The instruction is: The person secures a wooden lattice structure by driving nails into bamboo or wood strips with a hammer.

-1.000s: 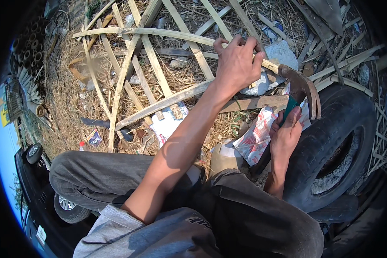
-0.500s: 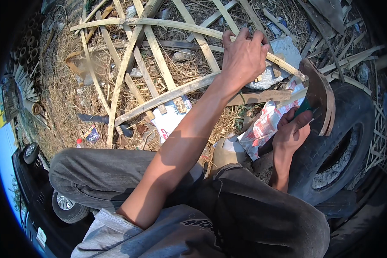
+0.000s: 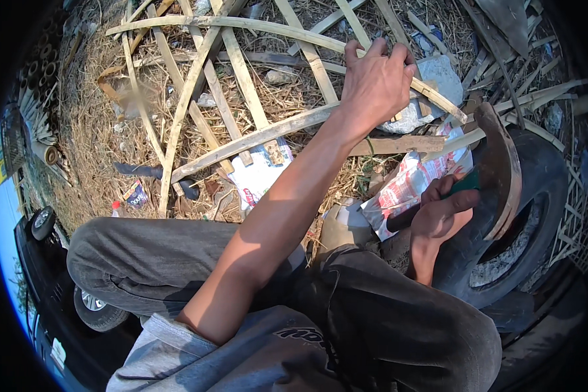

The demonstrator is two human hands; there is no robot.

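Observation:
Stretched out far ahead, my left hand (image 3: 377, 81) has its fingers wrapped over a long, pale bamboo strip (image 3: 268, 27). The strip's right end sticks out past the hand, above a grey stone block (image 3: 441, 78). This strip crosses several others in a loose bamboo lattice (image 3: 245, 85). At the right, my right hand (image 3: 443, 212) is closed round the dark and green handle of a chopping knife (image 3: 503, 170). Its broad, brownish, curved blade stands to the right of the strip's end, apart from it. My palm and fingers hide part of the handle.
A tyre (image 3: 536, 215) lies close at the right, beside the knife. A red-and-white plastic bag (image 3: 411, 183) and a wooden board (image 3: 398, 145) lie near my right hand. Bamboo poles (image 3: 42, 72) are stacked far left; a dark vehicle (image 3: 59, 313) stands at the lower left.
My right hand and the knife have dropped slightly toward me, the blade shifting a little right and away from the strip's end. My left hand keeps its hold on the strip.

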